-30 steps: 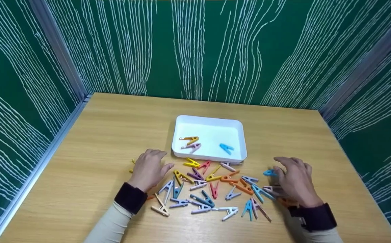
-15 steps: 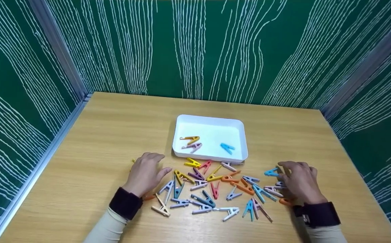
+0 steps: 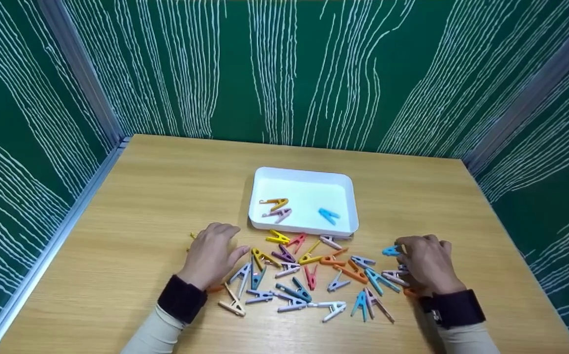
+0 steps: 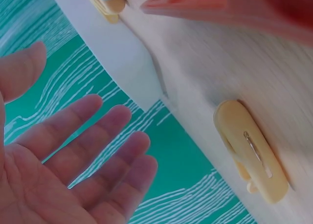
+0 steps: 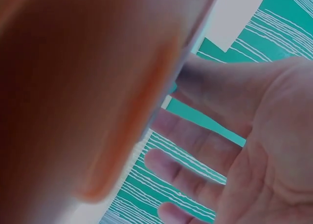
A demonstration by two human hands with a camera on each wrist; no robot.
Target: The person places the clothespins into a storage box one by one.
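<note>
Many plastic clothespins lie loose on the wooden table, among them a purple clothespin (image 3: pixel 283 253) and a red one. My left hand (image 3: pixel 209 255) hovers left of the pile, its fingers spread and holding nothing. In the left wrist view a yellow clothespin (image 4: pixel 252 153) lies beyond the fingers (image 4: pixel 117 150). My right hand (image 3: pixel 427 260) is at the pile's right side. Its thumb and index finger are at a light blue clothespin (image 3: pixel 390 250); their tips are partly hidden in the right wrist view by a blurred orange clothespin (image 5: pixel 132 121), so the grip cannot be judged.
A shallow white tray (image 3: pixel 304 173) stands behind the pile. Inside it are a mustard clothespin (image 3: pixel 278 202), a pink clothespin (image 3: pixel 279 214) and a blue clothespin (image 3: pixel 328 215). Green panels (image 3: pixel 238 73) with white lines enclose the table (image 3: pixel 166 187) at the back and sides.
My right hand has come down slightly and its thumb and index finger have closed in on the light blue clothespin. The left hand has drawn back a little, then stayed. The tray's contents are unchanged.
</note>
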